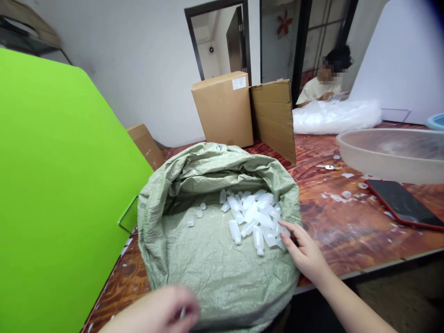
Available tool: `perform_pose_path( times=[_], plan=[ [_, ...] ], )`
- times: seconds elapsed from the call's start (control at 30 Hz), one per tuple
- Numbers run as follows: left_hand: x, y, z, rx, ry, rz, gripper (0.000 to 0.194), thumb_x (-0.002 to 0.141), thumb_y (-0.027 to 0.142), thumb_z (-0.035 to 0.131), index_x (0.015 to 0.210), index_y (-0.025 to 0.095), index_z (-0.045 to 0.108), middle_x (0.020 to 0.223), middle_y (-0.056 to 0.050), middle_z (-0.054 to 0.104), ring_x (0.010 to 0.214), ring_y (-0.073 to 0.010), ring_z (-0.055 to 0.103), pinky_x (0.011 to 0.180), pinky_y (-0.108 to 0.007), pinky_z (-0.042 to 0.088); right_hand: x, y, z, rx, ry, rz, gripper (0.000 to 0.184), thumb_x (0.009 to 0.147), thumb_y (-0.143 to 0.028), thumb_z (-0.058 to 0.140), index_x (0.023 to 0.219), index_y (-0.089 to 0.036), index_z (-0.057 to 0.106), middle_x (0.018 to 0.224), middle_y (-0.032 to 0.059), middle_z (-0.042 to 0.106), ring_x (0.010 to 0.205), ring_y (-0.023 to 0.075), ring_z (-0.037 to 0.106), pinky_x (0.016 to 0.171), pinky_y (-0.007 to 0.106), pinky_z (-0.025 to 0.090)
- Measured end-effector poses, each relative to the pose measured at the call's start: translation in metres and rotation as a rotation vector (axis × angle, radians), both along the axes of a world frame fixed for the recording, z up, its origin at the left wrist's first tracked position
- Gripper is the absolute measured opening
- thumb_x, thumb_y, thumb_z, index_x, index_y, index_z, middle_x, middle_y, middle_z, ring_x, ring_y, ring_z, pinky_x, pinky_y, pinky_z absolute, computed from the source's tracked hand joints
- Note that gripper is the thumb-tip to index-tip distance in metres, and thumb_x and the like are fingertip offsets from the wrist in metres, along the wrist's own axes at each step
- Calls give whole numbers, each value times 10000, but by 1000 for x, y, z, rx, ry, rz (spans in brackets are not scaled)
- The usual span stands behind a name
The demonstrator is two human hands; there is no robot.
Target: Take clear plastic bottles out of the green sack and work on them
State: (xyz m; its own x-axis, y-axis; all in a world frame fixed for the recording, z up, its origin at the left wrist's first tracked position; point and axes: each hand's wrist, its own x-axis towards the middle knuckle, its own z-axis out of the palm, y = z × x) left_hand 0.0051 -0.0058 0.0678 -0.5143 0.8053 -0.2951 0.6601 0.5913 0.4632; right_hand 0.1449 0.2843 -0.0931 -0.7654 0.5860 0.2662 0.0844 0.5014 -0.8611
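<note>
With the right hand (305,252) resting open-fingered on the small plastic bottles (255,217) heaped inside the green woven sack (215,268), and the blurred left hand (163,310) pinching something unidentifiable at the sack's near rim, bottles risk rolling deeper into the folds.

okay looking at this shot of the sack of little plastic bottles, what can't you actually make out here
Head view only:
- Left hand: motion-blurred, cut by the bottom edge; a small object at its fingers can't be identified.
- Small bottles: the green sack folds hide how deep the pile goes.
- Clear basin: cut by the right edge, contents unclear.
- Cardboard box: label too small to read.
</note>
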Motion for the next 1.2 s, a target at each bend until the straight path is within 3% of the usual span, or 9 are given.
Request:
perform_pose_path(
  times=[0.07, 0.13, 0.23, 0.33, 0.43, 0.63, 1.0, 1.1, 1.2],
  plan=[
    [-20, 34, -10, -52, 158, -183, 309, 773, 188, 487, 1070, 222, 566, 1062, -79, 550, 957, -230, 506, 856, -410, 401, 0, -1, 2, -7, -4, -4, 335, 854, -381, 441, 1140, -214, 488, 1057, 78, 528, 934, 186, 517, 822, 323, 434],
    [-41, 72, -30, -92, 441, -474, 491, 756, 71, 387, 1233, 176, 447, 1240, -164, 430, 1092, -287, 434, 906, -435, 354, 1, -2, 4, -6, -3, -14, 332, 856, -385, 438, 1128, -204, 493, 1036, 81, 534, 881, 178, 525, 789, 318, 443],
    [-62, 120, -61, -79, 623, -801, 545, 776, 106, 390, 1317, 124, 324, 1293, -225, 353, 1130, -311, 408, 899, -408, 361, 1, -3, 7, 3, -3, -28, 321, 857, -384, 434, 1103, -191, 507, 983, 80, 549, 797, 164, 532, 752, 316, 452],
    [-69, 143, -76, -10, 697, -939, 567, 798, 153, 410, 1347, 143, 269, 1269, -223, 378, 1087, -302, 437, 874, -396, 365, 0, -3, 8, -1, -16, -21, 328, 858, -390, 425, 1099, -184, 509, 955, 80, 553, 786, 167, 538, 745, 318, 457],
    [-73, 152, -80, 12, 720, -1015, 522, 833, 151, 360, 1343, 235, 289, 1192, -184, 443, 963, -269, 492, 824, -391, 378, -2, -4, 11, -20, -44, 3, 336, 858, -398, 419, 1098, -182, 509, 933, 74, 548, 779, 165, 540, 738, 314, 459],
    [-81, 167, -89, -110, 633, -971, 613, 765, 152, 432, 1340, 290, 273, 962, -104, 498, 760, -219, 515, 667, -311, 402, -3, -3, 14, -26, -67, 39, 322, 858, -392, 426, 1092, -189, 513, 894, 60, 537, 757, 153, 530, 742, 314, 453],
    [-64, 164, -87, -42, 333, -736, 301, 708, 244, 537, 1005, 212, 576, 883, -54, 512, 799, -188, 507, 684, -266, 417, -1, -5, 14, -27, -57, 49, 301, 860, -368, 436, 1103, -203, 502, 891, 53, 523, 761, 146, 520, 736, 306, 444],
    [-58, 154, -89, 19, 242, -599, 228, 743, 342, 548, 877, 165, 598, 941, -83, 488, 877, -201, 484, 776, -301, 419, 0, -4, 11, -21, -15, 24, 283, 858, -362, 446, 1092, -211, 496, 911, 55, 521, 775, 146, 520, 741, 306, 441],
    [-51, 142, -85, 97, 27, -395, 281, 764, 381, 538, 916, 146, 561, 1166, -118, 444, 1071, -235, 426, 944, -355, 339, 1, -8, 8, -125, 42, 5, 258, 869, -364, 428, 1074, -212, 461, 983, 69, 531, 863, 161, 541, 781, 313, 447]
  ],
)
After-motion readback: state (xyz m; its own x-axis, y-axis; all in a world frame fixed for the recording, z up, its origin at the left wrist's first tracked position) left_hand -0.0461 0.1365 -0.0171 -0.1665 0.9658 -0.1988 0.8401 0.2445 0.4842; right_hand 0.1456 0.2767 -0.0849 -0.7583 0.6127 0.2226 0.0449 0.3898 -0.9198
